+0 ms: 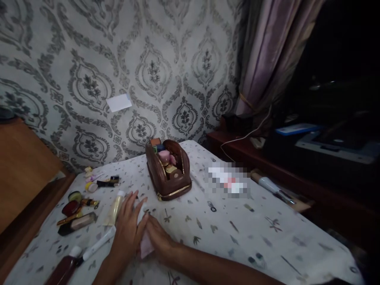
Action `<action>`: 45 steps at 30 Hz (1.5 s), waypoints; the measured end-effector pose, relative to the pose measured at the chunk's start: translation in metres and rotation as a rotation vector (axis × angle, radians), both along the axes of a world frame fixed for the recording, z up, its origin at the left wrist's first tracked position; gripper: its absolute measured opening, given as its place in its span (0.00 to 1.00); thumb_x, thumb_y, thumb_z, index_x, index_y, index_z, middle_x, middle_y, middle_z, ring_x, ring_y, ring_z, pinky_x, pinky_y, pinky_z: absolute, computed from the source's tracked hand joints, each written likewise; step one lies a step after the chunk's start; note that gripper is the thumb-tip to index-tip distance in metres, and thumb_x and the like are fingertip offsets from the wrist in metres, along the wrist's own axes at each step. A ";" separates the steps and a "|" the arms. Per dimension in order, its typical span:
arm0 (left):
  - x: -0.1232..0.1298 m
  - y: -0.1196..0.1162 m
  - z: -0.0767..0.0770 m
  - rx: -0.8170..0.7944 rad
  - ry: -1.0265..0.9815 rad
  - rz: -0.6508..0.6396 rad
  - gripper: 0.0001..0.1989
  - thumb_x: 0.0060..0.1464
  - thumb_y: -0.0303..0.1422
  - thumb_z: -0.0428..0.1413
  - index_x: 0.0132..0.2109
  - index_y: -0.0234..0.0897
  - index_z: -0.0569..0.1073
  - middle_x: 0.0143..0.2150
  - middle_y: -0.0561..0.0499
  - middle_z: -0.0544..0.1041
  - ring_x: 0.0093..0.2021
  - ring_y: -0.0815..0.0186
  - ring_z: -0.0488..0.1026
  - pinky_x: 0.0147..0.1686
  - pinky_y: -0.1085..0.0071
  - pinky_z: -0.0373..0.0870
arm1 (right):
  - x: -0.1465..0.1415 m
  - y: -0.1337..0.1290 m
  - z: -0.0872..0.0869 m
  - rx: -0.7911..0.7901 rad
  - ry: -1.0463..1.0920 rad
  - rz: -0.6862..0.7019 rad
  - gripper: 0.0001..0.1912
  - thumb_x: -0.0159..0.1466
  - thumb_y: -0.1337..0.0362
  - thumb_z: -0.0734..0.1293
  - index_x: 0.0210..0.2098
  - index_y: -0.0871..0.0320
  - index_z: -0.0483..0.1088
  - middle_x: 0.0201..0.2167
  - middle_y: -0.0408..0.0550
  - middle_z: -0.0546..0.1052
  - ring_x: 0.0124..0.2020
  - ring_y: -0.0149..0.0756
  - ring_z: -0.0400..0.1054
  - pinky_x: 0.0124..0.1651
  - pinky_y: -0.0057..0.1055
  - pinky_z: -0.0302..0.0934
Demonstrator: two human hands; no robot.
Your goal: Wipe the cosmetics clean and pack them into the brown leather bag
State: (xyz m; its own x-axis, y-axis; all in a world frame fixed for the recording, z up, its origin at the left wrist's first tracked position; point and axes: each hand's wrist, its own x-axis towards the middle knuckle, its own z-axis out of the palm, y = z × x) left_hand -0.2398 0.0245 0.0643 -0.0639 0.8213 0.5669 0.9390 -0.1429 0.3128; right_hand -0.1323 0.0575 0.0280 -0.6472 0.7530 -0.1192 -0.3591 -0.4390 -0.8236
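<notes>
Loosely, hands [127,223] clasp flat-ended pink tube [146,246]; nearby, smooth brown bag [177,185], gold zip [175,193], leaf-printed cloth [216,247].

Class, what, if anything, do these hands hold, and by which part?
Left hand and right hand cover a pink item around its middle; whether gripped cannot be told.

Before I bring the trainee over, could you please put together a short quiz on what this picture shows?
1. True or false: the brown bag on the bed-side of the wall is fully closed.
2. Which of these lies just left of the left hand?
A) a white cable
B) a pale yellow tube
C) a purple curtain
3. What colour is the end of the item that shows between the left hand and the right hand?

Key:
1. False; it gapes open, with a pink container showing inside.
2. B
3. Pale pink.
</notes>
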 end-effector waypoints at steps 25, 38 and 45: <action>-0.012 0.005 0.021 0.109 -1.648 -0.147 0.15 0.45 0.37 0.66 0.38 0.34 0.74 0.19 0.57 0.73 0.23 0.68 0.73 0.32 0.70 0.73 | 0.022 0.025 0.021 0.838 -0.517 0.068 0.26 0.56 0.60 0.70 0.54 0.54 0.69 0.34 0.44 0.77 0.33 0.38 0.68 0.37 0.31 0.59; -0.033 0.003 0.035 0.384 -1.679 -0.027 0.19 0.41 0.44 0.67 0.32 0.37 0.69 0.14 0.62 0.65 0.17 0.74 0.64 0.29 0.72 0.70 | 0.017 0.027 0.028 -0.075 -0.212 0.390 0.23 0.46 0.50 0.78 0.30 0.60 0.69 0.19 0.42 0.73 0.15 0.21 0.52 0.15 0.19 0.37; -0.040 0.002 0.027 0.252 -1.452 0.028 0.19 0.47 0.47 0.61 0.36 0.37 0.70 0.19 0.58 0.70 0.21 0.68 0.70 0.27 0.71 0.69 | 0.012 0.033 0.024 0.152 -0.245 0.150 0.26 0.41 0.52 0.80 0.34 0.60 0.75 0.24 0.42 0.73 0.20 0.26 0.60 0.20 0.23 0.53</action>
State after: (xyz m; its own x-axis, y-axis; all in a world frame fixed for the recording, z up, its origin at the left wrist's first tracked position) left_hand -0.2801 0.0262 0.0915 -0.7023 0.7020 0.1179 -0.1657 -0.3223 0.9320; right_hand -0.1208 0.0902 0.0516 -0.7183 0.6724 -0.1787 -0.0822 -0.3371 -0.9379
